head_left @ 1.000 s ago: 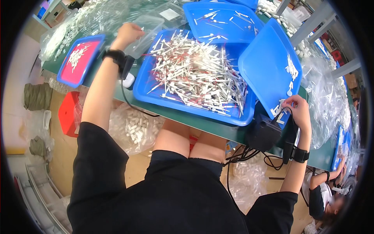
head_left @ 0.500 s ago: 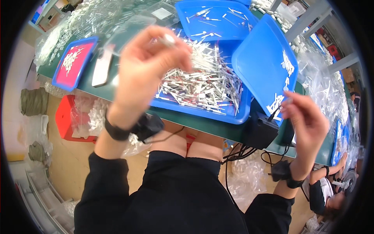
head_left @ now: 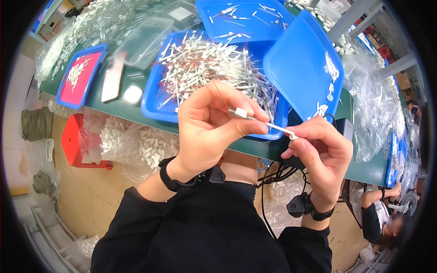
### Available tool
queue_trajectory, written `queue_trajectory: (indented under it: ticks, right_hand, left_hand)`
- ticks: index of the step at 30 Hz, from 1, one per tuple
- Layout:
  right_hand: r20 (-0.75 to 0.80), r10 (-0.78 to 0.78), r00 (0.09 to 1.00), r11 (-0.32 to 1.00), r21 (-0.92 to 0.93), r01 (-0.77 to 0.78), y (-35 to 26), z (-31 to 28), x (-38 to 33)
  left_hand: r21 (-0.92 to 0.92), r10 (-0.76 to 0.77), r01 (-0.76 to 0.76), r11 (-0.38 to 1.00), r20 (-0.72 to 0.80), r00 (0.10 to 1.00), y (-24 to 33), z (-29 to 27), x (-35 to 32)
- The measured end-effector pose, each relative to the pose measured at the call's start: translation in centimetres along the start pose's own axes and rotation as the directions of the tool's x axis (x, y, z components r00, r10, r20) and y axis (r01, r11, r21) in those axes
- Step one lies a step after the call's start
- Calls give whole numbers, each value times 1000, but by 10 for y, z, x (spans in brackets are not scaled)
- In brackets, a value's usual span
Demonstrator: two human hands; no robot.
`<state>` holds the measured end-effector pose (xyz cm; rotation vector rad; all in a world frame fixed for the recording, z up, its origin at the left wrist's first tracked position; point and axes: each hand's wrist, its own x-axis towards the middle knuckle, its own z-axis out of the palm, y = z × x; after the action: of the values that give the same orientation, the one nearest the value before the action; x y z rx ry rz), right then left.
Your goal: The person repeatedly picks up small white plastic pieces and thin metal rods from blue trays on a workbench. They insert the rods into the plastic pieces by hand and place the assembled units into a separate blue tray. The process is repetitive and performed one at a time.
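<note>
My left hand [head_left: 207, 123] pinches a thin white stick [head_left: 278, 128] between thumb and fingers. The stick has a grey section, a small white block [head_left: 241, 112] and a thin red wire [head_left: 213, 98] at its left end. At its right end sits a small white round piece [head_left: 292, 136], pinched by the thumb and forefinger of my right hand [head_left: 321, 152]. Both hands are over the near rim of a deep blue tray [head_left: 149, 103], heaped with similar white sticks [head_left: 195, 61] and red wires.
Shallow blue trays [head_left: 291, 63] with small white parts lean at the right and back. Left on the green table [head_left: 125, 107] are a phone [head_left: 112, 82] and a red-lined tray [head_left: 86, 91]. Below stand a red stool [head_left: 70, 141] and bagged white pieces [head_left: 152, 145]. A co-worker [head_left: 375, 211] is at far right.
My left hand has come down and right from above the heap, and my right hand has moved left and down. They now meet at the stick, which shows clearly between them.
</note>
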<state>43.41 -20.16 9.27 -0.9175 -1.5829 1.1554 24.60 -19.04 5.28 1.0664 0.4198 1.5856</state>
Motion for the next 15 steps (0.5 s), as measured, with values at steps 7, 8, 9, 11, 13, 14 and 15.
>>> queue_trajectory:
  ticks: [7, 8, 9, 11, 13, 14, 15]
  right_hand:
    - [24, 40, 999, 997, 66, -41, 0, -2, -2]
    - [22, 37, 999, 998, 50, -38, 0, -1, -2]
    - [20, 32, 999, 999, 33, -33, 1, -1, -2]
    - [13, -20, 1000, 997, -77, 21, 2, 0, -2]
    - [9, -30, 1000, 993, -117, 31, 2, 0, -2]
    - [6, -13, 1000, 995, -102, 14, 1, 1, -3]
    - [4, 4, 1000, 996, -88, -4, 1, 2, -4]
  left_hand:
    - [-97, 96, -92, 991, 38, 995, -7, -4, -4]
    - [-86, 95, -92, 992, 39, 995, -7, -5, -4]
    - [-74, 96, -93, 993, 40, 995, -7, -5, -5]
    - [-56, 101, -99, 993, 38, 994, -8, -7, -5]
    - [-42, 112, -111, 993, 33, 993, -8, -7, -7]
    - [-9, 93, -93, 996, 18, 996, -8, -6, -7]
    - [23, 73, -73, 997, 2, 997, -6, -4, -9]
